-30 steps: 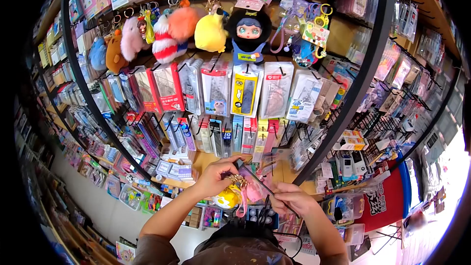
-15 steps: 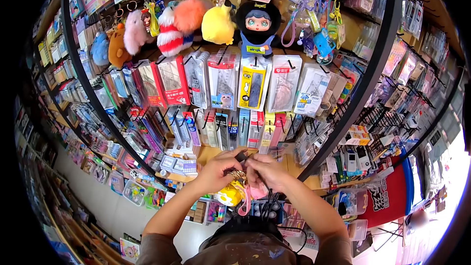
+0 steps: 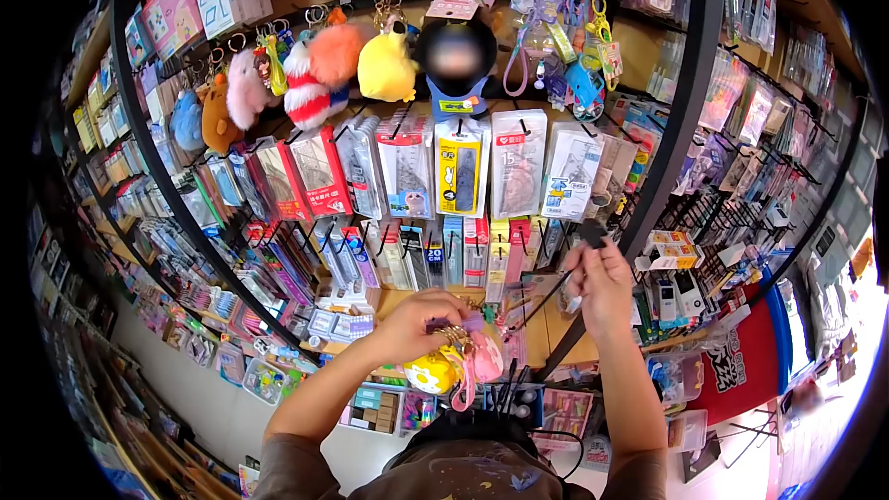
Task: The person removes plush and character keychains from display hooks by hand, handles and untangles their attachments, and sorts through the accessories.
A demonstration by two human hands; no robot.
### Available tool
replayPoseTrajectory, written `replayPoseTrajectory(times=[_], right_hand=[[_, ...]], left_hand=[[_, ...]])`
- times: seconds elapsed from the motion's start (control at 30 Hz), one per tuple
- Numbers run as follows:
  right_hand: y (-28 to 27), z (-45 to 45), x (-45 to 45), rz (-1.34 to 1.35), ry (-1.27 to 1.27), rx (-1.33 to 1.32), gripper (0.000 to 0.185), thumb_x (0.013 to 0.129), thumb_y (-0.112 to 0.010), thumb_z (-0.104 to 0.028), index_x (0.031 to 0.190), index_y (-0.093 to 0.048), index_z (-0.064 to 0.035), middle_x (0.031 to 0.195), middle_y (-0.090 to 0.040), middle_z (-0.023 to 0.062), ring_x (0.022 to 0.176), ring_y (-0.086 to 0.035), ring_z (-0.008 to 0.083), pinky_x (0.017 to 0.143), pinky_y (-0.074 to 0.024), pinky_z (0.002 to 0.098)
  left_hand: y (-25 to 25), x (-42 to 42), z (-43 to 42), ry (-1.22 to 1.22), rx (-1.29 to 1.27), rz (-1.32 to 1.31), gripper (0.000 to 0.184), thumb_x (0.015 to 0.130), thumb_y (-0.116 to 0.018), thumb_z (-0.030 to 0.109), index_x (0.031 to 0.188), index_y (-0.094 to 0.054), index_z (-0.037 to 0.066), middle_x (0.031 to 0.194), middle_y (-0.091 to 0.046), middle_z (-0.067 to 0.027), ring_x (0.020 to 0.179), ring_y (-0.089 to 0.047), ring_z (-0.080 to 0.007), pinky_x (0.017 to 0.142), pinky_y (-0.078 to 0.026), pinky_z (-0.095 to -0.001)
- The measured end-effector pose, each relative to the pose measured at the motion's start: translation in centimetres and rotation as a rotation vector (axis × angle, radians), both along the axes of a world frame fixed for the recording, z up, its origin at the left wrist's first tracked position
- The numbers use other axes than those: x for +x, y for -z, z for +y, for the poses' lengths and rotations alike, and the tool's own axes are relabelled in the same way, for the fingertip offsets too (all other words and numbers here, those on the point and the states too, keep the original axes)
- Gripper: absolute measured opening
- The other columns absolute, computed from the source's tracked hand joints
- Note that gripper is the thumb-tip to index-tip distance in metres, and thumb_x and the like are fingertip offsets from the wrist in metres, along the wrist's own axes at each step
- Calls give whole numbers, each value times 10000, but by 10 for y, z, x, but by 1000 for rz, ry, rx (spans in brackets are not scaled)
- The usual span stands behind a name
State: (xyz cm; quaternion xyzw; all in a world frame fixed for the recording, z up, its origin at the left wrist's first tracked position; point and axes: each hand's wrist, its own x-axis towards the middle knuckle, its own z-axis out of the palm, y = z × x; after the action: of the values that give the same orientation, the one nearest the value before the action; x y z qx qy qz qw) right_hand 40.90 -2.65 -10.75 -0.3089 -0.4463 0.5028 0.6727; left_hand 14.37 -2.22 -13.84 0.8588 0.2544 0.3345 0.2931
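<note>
My left hand is closed round the metal rings of a bunch of keychains, low in front of my body. Below its fingers hang a yellow keychain with white patches, a pink keychain and a pink strap. Raised to the right, my right hand pinches a black hook with a dark flat end. Its thin rod slants down to the left, apart from the keychains.
Plush keychains, among them a yellow one, hang across the rack's upper row. Packaged rulers hang below. A black upright post stands at the right, near my right hand. A wooden shelf lies behind my hands.
My right hand has moved up and right, away from my left hand, with the black hook. My left hand still holds the keychains at nearly the same spot.
</note>
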Motion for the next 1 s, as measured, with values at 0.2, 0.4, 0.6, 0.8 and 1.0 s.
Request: replayPoseTrajectory(times=[0.2,0.4,0.6,0.8,1.0], right_hand=[[20,0,10,354,-47,34,121,930,-455,-224,930,-493,-110,751,-503,-3,634,-420,74,577,-361,217],[44,2,14,542,-26,-47,127,922,-472,-243,932,-504,-120,766,-499,-7,642,-409,81,594,-353,228],[73,8,27,658,-88,-47,147,912,-491,-257,932,-506,-113,772,-485,-3,650,-405,91,598,-355,235],[94,1,22,740,-2,-147,142,885,-534,-248,910,-540,-109,778,-525,-9,670,-457,85,570,-375,208],[115,0,27,885,26,-213,145,922,-463,-236,898,-509,-101,797,-528,8,691,-482,99,593,-413,237]], left_hand=[[-8,13,1,38,-171,73,135,642,-641,-47,736,-563,10,840,-603,-86,787,-583,-189,686,-449,-288],[-14,25,0,59,-281,164,126,645,-640,-38,737,-565,3,810,-589,-68,762,-565,-154,667,-440,-268],[-24,39,-2,77,-346,195,154,643,-662,28,779,-594,6,724,-562,-35,653,-531,-113,585,-428,-244],[-38,52,7,116,-370,537,185,652,-673,114,807,-631,21,752,-589,-31,652,-531,-98,572,-422,-243],[-50,65,14,95,-476,659,190,682,-673,76,860,-636,22,791,-598,-20,661,-538,-69,578,-425,-216]])
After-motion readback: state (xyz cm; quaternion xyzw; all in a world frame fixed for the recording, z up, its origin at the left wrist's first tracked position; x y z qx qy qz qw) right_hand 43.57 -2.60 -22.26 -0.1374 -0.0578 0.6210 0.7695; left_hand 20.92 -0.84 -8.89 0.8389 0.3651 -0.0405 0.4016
